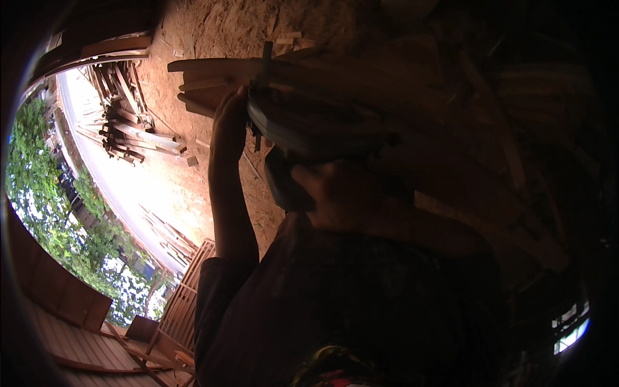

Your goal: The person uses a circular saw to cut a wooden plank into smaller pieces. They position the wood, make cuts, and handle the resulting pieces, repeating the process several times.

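Note:
A dark, bulky thing with a smooth, curved pale edge point(277, 132) lies in front of my chest; its kind is lost in shadow. My right hand point(338, 190) is closed around its near, grip-like part point(284, 180), thumb on top. My left hand point(233, 106) reaches forward to its left end, the fingers bent against it and partly hidden. Close by the left fingertips, a narrow dark bar point(266, 57) stands crosswise. Beneath and beyond lie several long wooden boards point(213, 67), their left ends in the light.
A heap of wood offcuts point(126, 122) lies at the far left in sunlight. More thin strips point(166, 232) are on the ground near a slatted wooden panel point(187, 293). Sandy brown ground point(206, 29) shows ahead. The right side is deep in shadow, with faint planks point(496, 122).

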Demonstrator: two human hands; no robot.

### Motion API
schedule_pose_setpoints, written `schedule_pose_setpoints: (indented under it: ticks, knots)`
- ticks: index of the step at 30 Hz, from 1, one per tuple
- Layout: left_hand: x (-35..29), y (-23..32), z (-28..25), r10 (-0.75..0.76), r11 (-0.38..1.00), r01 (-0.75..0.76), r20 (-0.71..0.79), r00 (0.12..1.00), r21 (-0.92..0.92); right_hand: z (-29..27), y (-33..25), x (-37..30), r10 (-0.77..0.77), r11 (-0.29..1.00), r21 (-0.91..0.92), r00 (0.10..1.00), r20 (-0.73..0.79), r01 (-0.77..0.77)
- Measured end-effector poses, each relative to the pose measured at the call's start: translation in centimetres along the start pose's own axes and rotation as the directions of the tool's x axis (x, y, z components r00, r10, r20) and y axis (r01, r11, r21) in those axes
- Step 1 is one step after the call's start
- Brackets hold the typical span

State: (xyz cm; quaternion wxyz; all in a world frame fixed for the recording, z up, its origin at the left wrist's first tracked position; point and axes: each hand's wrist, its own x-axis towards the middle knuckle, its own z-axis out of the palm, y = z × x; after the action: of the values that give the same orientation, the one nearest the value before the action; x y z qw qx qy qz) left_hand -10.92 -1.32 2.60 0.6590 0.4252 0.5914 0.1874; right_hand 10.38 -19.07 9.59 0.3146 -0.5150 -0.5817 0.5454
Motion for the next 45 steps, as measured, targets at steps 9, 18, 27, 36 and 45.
schedule_pose_setpoints:
  ticks: [9,18,27,36,45]
  knots:
    - [1.5,-0.2,-3.5,-0.018,0.989,0.011,0.045,0.999,0.146,0.1,-1.1,2.1,0.088,0.996,-0.024,0.994,0.064,-0.087]
    - [5.2,-0.2,-10.8,0.317,0.758,-0.341,0.142,0.938,0.557,2.3,-1.8,7.2,0.007,0.999,-0.052,0.999,0.046,-0.004]
    - [1.0,7.1,-15.7,0.501,0.317,-0.288,0.098,0.86,0.904,4.7,-4.1,10.9,-0.158,0.956,-0.262,0.985,-0.075,0.133]
    - [-9.3,7.0,-15.2,0.488,0.018,0.133,-0.125,0.864,0.991,5.1,-6.2,5.1,-0.34,0.914,-0.234,0.94,0.003,0.331]
    - [-17.1,3.2,-9.8,0.49,0.055,0.102,-0.116,0.864,0.993,3.9,-5.6,-2.8,-0.394,0.905,-0.1,0.903,0.173,0.414]
